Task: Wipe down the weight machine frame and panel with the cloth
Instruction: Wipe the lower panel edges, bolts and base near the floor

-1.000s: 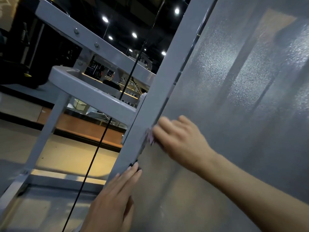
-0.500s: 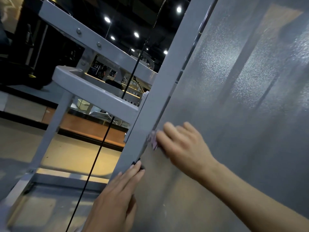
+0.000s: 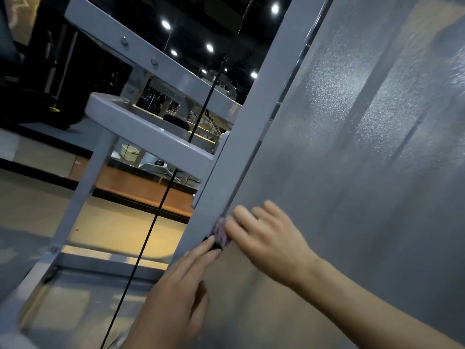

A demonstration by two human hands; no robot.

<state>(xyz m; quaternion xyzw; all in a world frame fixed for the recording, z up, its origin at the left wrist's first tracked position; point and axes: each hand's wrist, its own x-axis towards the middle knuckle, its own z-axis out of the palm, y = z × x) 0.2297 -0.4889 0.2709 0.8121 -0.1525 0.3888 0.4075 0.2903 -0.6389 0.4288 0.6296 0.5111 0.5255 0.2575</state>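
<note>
Where the frosted grey panel [image 3: 352, 147] meets the grey frame upright [image 3: 254, 137], the right hand [image 3: 266, 238] presses a pinkish cloth [image 3: 222, 233] flat against the seam. Only a small edge of the cloth shows, at the fingertips on the hand's left side; the rest lies hidden beneath the straight, extended fingers. The left hand [image 3: 173, 301] rests nearer, below the right, fingers straight, its fingertips touching the upright at a small black fitting [image 3: 214, 244] just beside the cloth; it holds nothing. A black cable [image 3: 161, 202] runs diagonally left of the upright. A grey crossbar [image 3: 151, 137] joins the upright from the left. Beyond lie a tan floor [image 3: 118, 222] and bright ceiling lights [image 3: 166, 24] in the dark far room.
</note>
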